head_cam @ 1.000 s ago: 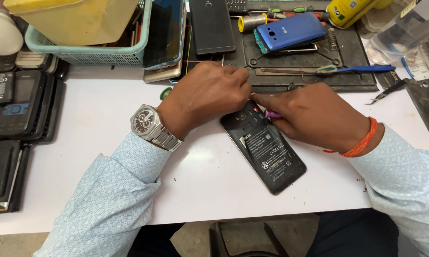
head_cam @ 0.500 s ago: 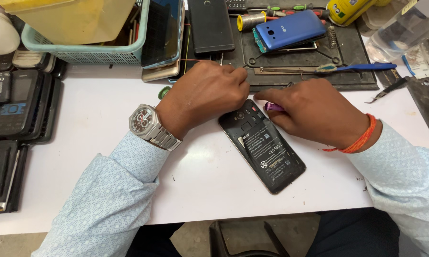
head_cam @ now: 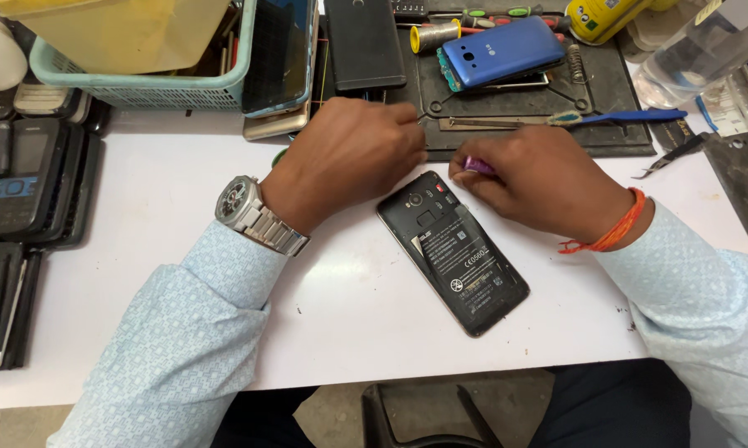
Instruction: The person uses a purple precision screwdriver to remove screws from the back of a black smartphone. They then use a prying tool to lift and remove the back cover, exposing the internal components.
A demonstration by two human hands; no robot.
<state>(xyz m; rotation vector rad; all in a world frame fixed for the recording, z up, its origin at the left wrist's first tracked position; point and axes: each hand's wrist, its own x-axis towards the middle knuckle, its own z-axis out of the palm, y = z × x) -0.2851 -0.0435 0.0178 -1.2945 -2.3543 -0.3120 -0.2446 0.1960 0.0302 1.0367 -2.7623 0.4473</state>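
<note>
A black phone (head_cam: 457,253) with its back cover off lies at an angle on the white table (head_cam: 349,323), inner labels showing. My left hand (head_cam: 349,158), a metal watch on its wrist, rests curled just above and left of the phone's top end; what its fingers hold is hidden. My right hand (head_cam: 540,182), with an orange thread on the wrist, sits to the right of the phone's top and pinches a small purple tool (head_cam: 476,167) between its fingers.
A dark work mat (head_cam: 623,137) at the back carries a blue phone (head_cam: 500,51), a blue-handled tool (head_cam: 606,119) and screwdrivers. A teal basket (head_cam: 142,83) stands back left, beside stacked black phones (head_cam: 26,174). Tweezers (head_cam: 672,156) and a clear bottle (head_cam: 697,58) lie at the right.
My hands have drawn slightly apart from each other above the phone's top end, uncovering more of it. The phone itself stays where it was.
</note>
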